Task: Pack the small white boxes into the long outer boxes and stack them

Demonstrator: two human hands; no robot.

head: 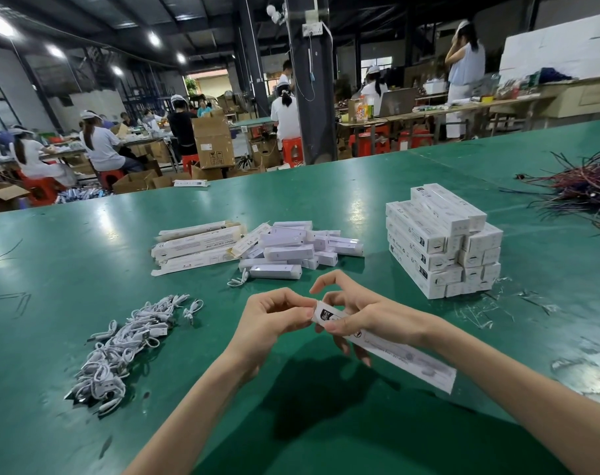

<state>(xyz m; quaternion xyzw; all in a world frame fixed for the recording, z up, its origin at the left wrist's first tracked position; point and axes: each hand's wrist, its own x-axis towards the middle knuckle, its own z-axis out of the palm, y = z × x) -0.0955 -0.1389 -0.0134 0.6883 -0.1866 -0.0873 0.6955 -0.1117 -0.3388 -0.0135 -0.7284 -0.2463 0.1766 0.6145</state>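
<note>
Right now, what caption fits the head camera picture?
Left hand and right hand hold a long white cardboard box above a green table.

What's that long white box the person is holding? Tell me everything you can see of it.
The long outer box is a slim white carton, cardboard by its look, with black symbols and fine print on its side. It is held slanted over the green table. The right hand grips it near its far end; the left hand pinches that end's tip.
</note>
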